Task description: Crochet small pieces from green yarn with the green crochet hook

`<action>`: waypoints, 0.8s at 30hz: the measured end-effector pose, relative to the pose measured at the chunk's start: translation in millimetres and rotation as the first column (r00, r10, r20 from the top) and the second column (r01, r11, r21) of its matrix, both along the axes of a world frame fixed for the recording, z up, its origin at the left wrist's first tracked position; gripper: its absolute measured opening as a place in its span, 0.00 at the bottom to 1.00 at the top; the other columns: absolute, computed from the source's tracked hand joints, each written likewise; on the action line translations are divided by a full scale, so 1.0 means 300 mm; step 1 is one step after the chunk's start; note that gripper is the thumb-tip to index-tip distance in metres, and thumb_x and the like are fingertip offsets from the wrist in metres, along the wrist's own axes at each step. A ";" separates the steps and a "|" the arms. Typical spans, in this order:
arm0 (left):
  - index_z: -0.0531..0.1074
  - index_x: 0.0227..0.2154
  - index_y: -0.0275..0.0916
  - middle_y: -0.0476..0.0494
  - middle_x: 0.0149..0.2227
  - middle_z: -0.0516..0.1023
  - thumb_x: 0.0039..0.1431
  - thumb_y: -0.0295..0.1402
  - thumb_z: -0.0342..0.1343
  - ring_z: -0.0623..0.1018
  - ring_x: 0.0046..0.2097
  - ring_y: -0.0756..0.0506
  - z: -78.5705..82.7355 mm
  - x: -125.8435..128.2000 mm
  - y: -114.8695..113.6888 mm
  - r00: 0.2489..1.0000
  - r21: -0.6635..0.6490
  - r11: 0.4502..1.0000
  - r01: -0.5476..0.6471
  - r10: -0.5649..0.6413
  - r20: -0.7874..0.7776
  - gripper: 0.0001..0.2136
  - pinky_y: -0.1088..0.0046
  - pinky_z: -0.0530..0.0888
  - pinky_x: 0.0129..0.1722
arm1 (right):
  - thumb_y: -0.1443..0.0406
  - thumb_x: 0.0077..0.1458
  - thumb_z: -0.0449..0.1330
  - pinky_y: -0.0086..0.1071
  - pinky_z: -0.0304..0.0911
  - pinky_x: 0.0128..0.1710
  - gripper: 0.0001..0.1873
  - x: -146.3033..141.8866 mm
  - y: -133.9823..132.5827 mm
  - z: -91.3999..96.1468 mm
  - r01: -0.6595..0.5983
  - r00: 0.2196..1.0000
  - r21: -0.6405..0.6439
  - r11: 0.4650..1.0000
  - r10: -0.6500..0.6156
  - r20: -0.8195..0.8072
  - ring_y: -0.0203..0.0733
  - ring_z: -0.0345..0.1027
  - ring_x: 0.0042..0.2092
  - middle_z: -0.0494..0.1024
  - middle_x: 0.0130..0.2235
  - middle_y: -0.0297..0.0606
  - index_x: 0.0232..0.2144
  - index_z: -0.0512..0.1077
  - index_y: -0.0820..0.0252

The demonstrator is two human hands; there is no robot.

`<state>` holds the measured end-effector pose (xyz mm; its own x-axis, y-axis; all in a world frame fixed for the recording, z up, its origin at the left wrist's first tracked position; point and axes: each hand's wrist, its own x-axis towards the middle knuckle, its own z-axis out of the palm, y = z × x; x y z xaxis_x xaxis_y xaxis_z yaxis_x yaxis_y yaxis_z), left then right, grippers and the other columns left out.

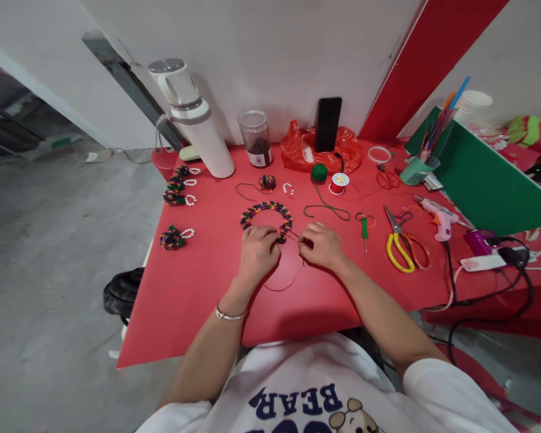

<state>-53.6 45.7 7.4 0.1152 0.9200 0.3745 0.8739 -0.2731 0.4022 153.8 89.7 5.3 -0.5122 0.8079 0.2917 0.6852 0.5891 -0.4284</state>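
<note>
A ring wrapped in multicoloured braided cord [265, 211] lies on the red table [198, 300]. My left hand [258, 249], with a silver bracelet on its wrist, is closed on the ring's near edge. My right hand [321, 243] is closed in a pinch on a thin dark cord [293, 236] that runs from the ring. A loose loop of that cord [283, 287] trails on the table between my wrists.
Several finished braided pieces with pearl loops [174, 237] lie at the left. A white flask [193, 120], a jar [255, 137], a red bag [320, 153], a phone [328, 123], a green yarn ball [318, 172], yellow scissors [399, 243] and a glue gun [439, 218] stand further back and right.
</note>
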 end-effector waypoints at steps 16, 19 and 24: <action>0.73 0.60 0.41 0.37 0.65 0.72 0.71 0.37 0.48 0.66 0.69 0.35 -0.004 0.035 -0.011 0.979 -0.091 0.978 0.187 -0.193 -0.060 0.19 0.42 0.56 0.67 | 0.61 0.66 0.56 0.29 0.62 0.40 0.14 0.006 0.014 -0.028 0.086 0.979 -0.013 0.996 -0.087 -0.184 0.37 0.71 0.37 0.79 0.33 0.36 0.32 0.79 0.57; 0.70 0.63 0.42 0.35 0.67 0.69 0.70 0.44 0.49 0.64 0.70 0.33 -0.010 0.054 -0.013 0.971 -0.171 0.966 0.194 -0.214 -0.110 0.23 0.38 0.50 0.69 | 0.62 0.66 0.56 0.29 0.63 0.43 0.13 0.005 0.013 -0.035 0.121 0.971 -0.029 0.992 -0.124 -0.206 0.37 0.73 0.39 0.81 0.35 0.37 0.36 0.80 0.56; 0.72 0.60 0.44 0.35 0.66 0.71 0.71 0.44 0.48 0.66 0.69 0.32 -0.009 0.036 -0.007 0.993 -0.135 0.991 0.011 -0.027 -0.116 0.21 0.35 0.47 0.68 | 0.61 0.66 0.57 0.29 0.64 0.43 0.12 0.013 0.017 -0.046 0.233 0.952 -0.054 0.971 -0.239 -0.190 0.39 0.74 0.41 0.82 0.38 0.37 0.39 0.81 0.53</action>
<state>-42.8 43.6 4.8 0.1686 0.9583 0.2309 0.9122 -0.2404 0.3317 157.8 94.8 -8.4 -0.2419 0.9089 0.3398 0.7050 0.4052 -0.5820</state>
